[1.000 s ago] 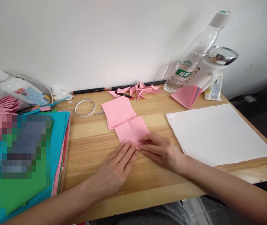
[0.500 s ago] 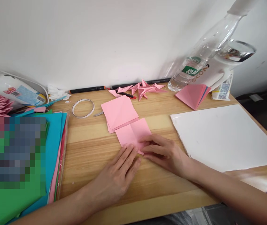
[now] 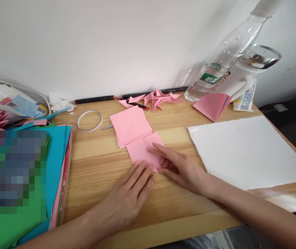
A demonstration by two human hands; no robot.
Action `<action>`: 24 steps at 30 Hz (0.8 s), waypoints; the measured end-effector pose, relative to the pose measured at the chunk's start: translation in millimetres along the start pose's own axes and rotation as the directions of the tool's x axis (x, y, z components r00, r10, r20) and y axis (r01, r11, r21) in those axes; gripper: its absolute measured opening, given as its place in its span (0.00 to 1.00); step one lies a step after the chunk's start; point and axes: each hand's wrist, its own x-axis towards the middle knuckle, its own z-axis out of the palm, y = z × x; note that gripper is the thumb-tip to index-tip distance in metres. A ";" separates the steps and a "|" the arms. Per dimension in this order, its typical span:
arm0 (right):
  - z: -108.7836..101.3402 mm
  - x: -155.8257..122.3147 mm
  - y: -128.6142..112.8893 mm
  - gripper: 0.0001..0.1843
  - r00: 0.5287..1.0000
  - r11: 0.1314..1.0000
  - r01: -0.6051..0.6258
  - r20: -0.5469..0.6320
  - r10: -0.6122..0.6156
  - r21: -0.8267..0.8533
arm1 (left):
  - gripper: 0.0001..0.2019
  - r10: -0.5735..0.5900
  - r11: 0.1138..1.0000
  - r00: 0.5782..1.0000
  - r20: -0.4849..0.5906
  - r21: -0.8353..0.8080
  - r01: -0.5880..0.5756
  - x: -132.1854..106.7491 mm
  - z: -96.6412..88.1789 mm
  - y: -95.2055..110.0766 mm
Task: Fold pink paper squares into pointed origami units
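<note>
A small pink paper square (image 3: 144,148) lies on the wooden table (image 3: 98,159), creased down its middle. My left hand (image 3: 131,193) rests flat with its fingertips on the sheet's near corner, fingers stretched out. My right hand (image 3: 180,166) presses on the sheet's near right part, index finger extended across the paper, other fingers curled on the fold. A stack of pink squares (image 3: 131,124) lies just behind the sheet, touching it.
Folded pink pieces (image 3: 158,98) and markers lie by the wall. A tape ring (image 3: 89,120) and small scissors are at left centre. Coloured paper sheets (image 3: 56,166) are stacked at left; a white board (image 3: 249,152) lies at right; a water bottle (image 3: 223,58) and cup stand behind.
My right index finger has stretched out over the sheet, sliding along the folded flap. The left hand stays put. The view has shifted slightly left.
</note>
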 end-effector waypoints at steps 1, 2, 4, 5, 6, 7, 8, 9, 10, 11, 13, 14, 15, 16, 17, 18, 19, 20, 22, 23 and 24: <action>-0.8 0.0 -0.3 0.31 1.000 1.000 0.004 0.007 -0.004 0.000 | 0.20 0.002 1.000 1.000 0.003 0.002 -0.002 0.0 -0.3 -0.1; -1.9 -0.1 -0.8 0.31 1.000 1.000 0.008 0.016 -0.008 0.000 | 0.20 0.001 1.000 1.000 0.005 0.006 -0.001 -0.1 -0.5 -0.1; -4.2 -0.2 -2.1 0.32 0.999 1.000 0.013 0.041 -0.013 0.006 | 0.21 -0.007 1.000 1.000 0.017 0.011 0.007 -0.9 -0.7 0.1; -5.1 -0.2 -2.6 0.32 0.999 1.000 0.013 0.051 -0.014 0.012 | 0.21 -0.010 1.000 1.000 0.026 0.011 0.010 -1.4 -0.6 0.3; -5.8 -0.2 -3.0 0.32 0.998 1.000 0.010 0.056 -0.011 0.018 | 0.21 -0.011 1.000 0.999 0.034 0.009 0.011 -1.9 -0.4 0.4; -6.0 -0.2 -3.2 0.32 0.998 1.000 0.009 0.057 -0.011 0.023 | 0.22 -0.008 1.000 0.999 0.041 0.006 0.008 -2.3 -0.1 0.5; -5.9 -0.1 -3.1 0.32 0.999 1.000 0.009 0.052 -0.011 0.027 | 0.21 -0.001 1.000 0.999 0.044 0.004 0.001 -2.5 0.2 0.4; -5.6 -0.1 -2.9 0.31 0.999 1.000 0.012 0.045 -0.013 0.027 | 0.21 0.008 1.000 0.999 0.044 0.003 -0.009 -2.6 0.5 0.3; -5.1 0.0 -2.6 0.31 0.999 1.000 0.017 0.037 -0.018 0.025 | 0.21 0.017 1.000 0.999 0.042 0.004 -0.018 -2.4 0.7 0.1; -4.7 0.0 -2.4 0.32 0.999 1.000 0.022 0.032 -0.023 0.022 | 0.21 0.024 1.000 0.999 0.041 0.008 -0.024 -2.2 0.9 -0.1; -4.2 0.0 -2.1 0.33 0.999 1.000 0.025 0.032 -0.026 0.013 | 0.21 0.030 0.999 0.999 0.036 0.015 -0.030 -1.6 1.1 -0.4; -4.2 0.0 -2.3 0.34 0.999 1.000 0.025 0.036 -0.025 0.009 | 0.21 0.029 0.999 0.999 0.034 0.018 -0.030 -1.5 1.1 -0.4; -4.5 0.0 -2.7 0.34 0.999 1.000 0.024 0.040 -0.024 0.005 | 0.21 0.028 0.999 0.999 0.033 0.020 -0.028 -1.4 1.2 -0.3; -4.9 0.1 -3.1 0.34 0.999 1.000 0.022 0.044 -0.022 0.002 | 0.22 0.028 0.999 0.999 0.034 0.021 -0.029 -1.5 1.2 -0.1; -5.4 0.1 -3.6 0.35 0.999 1.000 0.020 0.048 -0.020 -0.001 | 0.22 0.028 0.999 0.999 0.034 0.022 -0.029 -1.6 1.1 0.1; -5.9 0.2 -4.1 0.35 0.999 1.000 0.020 0.050 -0.020 -0.004 | 0.22 0.030 0.999 0.999 0.036 0.022 -0.030 -1.8 1.1 0.3; -6.3 0.2 -4.5 0.35 0.998 1.000 0.021 0.053 -0.020 -0.006 | 0.23 0.030 0.999 0.999 0.039 0.021 -0.031 -2.0 1.1 0.6; -6.7 0.2 -4.8 0.36 0.998 1.000 0.022 0.053 -0.022 -0.009 | 0.23 0.029 0.999 0.999 0.040 0.017 -0.029 -2.1 1.1 0.9; -6.9 0.0 -4.9 0.36 0.998 1.000 0.027 0.052 -0.026 -0.013 | 0.23 0.021 1.000 0.999 0.043 0.009 -0.021 -2.4 1.3 1.2; -6.9 -0.2 -4.9 0.36 0.998 1.000 0.027 0.052 -0.027 -0.015 | 0.23 0.017 1.000 0.999 0.046 0.008 -0.018 -2.4 1.6 1.3; -6.7 -0.4 -4.8 0.36 0.998 0.999 0.029 0.050 -0.028 -0.016 | 0.23 0.016 1.000 0.999 0.048 0.008 -0.017 -2.5 1.8 1.3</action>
